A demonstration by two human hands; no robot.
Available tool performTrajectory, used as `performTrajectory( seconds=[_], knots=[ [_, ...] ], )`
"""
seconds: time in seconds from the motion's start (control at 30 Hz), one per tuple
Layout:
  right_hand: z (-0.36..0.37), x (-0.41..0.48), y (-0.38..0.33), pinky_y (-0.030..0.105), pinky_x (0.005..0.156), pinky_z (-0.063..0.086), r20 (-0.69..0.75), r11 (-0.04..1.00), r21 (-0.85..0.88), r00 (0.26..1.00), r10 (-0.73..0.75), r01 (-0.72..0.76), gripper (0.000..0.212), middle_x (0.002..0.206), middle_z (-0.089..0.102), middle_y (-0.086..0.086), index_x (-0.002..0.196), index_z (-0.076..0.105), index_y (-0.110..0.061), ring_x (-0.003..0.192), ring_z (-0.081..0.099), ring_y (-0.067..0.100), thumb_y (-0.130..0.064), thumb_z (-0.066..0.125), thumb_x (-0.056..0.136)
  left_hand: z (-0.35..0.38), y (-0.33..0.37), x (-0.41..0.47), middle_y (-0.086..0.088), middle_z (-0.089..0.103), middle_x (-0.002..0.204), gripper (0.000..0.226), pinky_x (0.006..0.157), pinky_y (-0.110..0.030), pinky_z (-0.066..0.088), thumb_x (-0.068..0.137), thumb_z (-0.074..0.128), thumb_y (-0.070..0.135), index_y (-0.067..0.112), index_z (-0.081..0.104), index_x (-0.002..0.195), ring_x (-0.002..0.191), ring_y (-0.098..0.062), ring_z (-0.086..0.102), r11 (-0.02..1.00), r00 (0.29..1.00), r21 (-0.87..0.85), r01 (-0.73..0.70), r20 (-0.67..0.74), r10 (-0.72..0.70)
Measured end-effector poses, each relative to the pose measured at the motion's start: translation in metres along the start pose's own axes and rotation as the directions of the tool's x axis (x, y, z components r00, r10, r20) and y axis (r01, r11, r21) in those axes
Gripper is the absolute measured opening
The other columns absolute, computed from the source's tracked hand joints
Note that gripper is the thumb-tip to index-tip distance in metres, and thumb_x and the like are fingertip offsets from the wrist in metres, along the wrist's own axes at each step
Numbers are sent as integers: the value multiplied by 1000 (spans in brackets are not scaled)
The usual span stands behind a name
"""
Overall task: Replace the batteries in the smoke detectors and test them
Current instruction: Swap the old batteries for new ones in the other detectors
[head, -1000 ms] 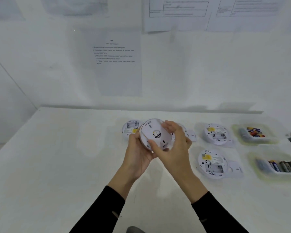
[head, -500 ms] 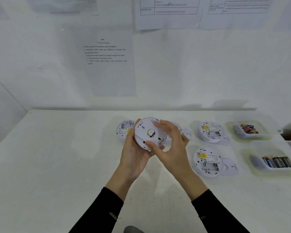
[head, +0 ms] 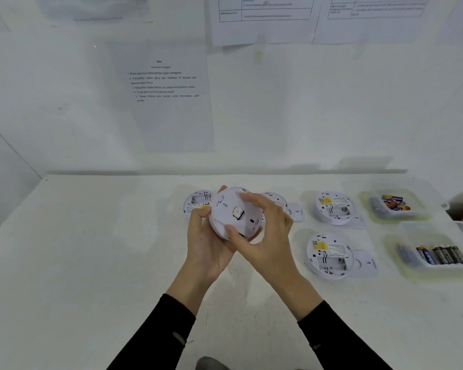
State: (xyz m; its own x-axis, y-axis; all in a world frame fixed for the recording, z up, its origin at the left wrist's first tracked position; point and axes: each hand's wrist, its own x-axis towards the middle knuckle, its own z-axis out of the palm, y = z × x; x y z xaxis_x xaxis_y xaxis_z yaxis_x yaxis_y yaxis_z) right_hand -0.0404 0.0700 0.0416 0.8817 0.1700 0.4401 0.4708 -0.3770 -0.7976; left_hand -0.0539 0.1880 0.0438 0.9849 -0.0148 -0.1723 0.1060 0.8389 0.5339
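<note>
Two grips [head: 206, 244] [head: 270, 236] around one tilted detector [head: 226, 209]

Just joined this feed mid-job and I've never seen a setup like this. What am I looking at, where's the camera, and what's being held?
No machine here: a person works with two bare hands, and the one picture comes from a camera worn on the head, looking forward and down. The left hand cradles a round white smoke detector from below; the right hand grips it across the side facing the camera, thumb low, fingers at the top edge. On the white table lie four more detectors, backs up, two partly hidden behind the hands. At the far right sit two trays holding batteries. An instruction sheet hangs on the wall.
</note>
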Motion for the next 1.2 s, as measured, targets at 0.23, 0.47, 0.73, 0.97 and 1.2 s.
performTrajectory(
  seconds=[0.23, 0.47, 0.73, 0.97, 1.2],
  knots=[
    [1, -1, -1, 20, 96, 30, -52, 999, 18, 998, 31, -30, 63, 119, 51, -21, 119, 45, -35, 115, 48, 8, -49, 76, 66, 5, -2, 0, -21, 54, 139, 55, 85, -46, 57, 99, 38, 51, 17, 51, 140, 118, -33, 61, 998, 998, 10, 62, -12, -62],
    [5, -1, -2, -1, 87, 20, -59, 991, 48, 990, 130, -127, 57, 112, 52, -19, 112, 38, -43, 109, 51, 11, -57, 69, 67, 5, -11, 6, -15, 59, 137, 48, 99, -47, 51, 101, 35, 50, 28, 50, 141, 126, -33, 56, 987, 998, 160, -7, -68, 18],
    [-24, 11, 29, 33, 100, 33, 351, 735, 399, 832, 430, -549, 45, 109, 70, -21, 119, 55, -32, 121, 52, 4, -58, 26, 97, -22, 0, 6, 14, 33, 154, 80, 104, -25, 43, 82, 71, 36, 51, 26, 146, 132, -5, 44, 596, 999, 802, -39, 27, 30],
    [-21, -19, 58, 35, 97, 35, 366, 705, 238, 734, 573, -669, 53, 110, 67, -15, 110, 67, -33, 114, 56, 11, -46, 15, 103, -71, -39, -1, 21, 35, 134, 125, 111, -35, 31, 53, 93, 45, 36, 16, 151, 130, -10, 30, 105, 962, 991, -87, 56, 266],
    [-10, -37, 80, 27, 100, 16, 272, 773, -118, 729, 629, -623, 44, 120, 46, -10, 119, 62, -34, 115, 30, 10, -42, 21, 103, -85, -58, -1, 8, 35, 137, 128, 113, -36, 27, 44, 74, 70, 20, 21, 149, 125, -10, 29, 61, 960, 997, -53, 34, 278]
  ],
)
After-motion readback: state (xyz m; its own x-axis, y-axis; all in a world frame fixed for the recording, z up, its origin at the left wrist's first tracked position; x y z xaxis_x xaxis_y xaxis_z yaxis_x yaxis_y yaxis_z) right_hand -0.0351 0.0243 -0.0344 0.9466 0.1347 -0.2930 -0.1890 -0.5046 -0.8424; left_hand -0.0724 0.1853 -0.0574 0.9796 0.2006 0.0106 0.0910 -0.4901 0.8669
